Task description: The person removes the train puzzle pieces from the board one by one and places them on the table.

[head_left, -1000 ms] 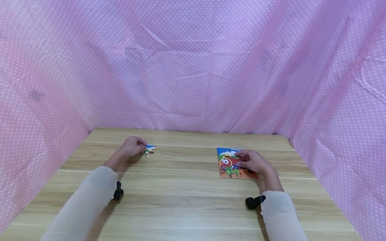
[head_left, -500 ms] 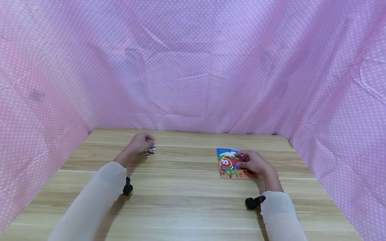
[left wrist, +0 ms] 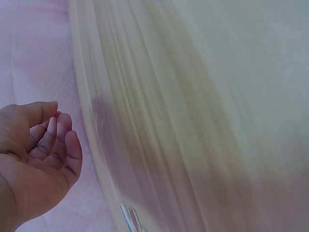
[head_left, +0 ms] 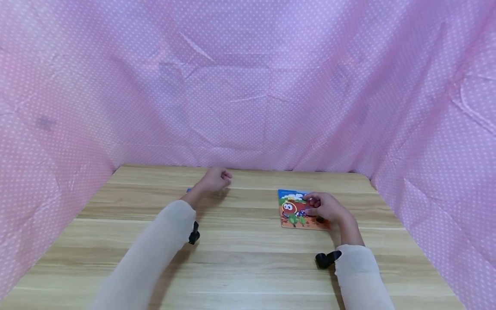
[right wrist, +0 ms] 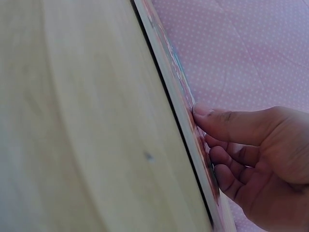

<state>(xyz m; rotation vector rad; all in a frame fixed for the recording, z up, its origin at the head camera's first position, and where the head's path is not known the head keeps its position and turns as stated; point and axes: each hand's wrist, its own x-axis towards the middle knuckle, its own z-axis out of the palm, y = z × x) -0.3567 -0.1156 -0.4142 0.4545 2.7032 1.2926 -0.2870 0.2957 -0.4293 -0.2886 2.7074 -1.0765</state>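
The left hand, loosely curled, is now held farther right; the puzzle is still touched by the right hand, thumb and forefinger parted.

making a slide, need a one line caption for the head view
Right hand touches a cartoon picture board; left hand hovers above the wooden table.

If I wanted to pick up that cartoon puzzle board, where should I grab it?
Probably by its left edge, coming in from the person's left and pinching top and underside. The cartoon puzzle board lies flat on the wooden table, a thin slab whose straight left edge is uncovered, while the right hand covers part of its right side.
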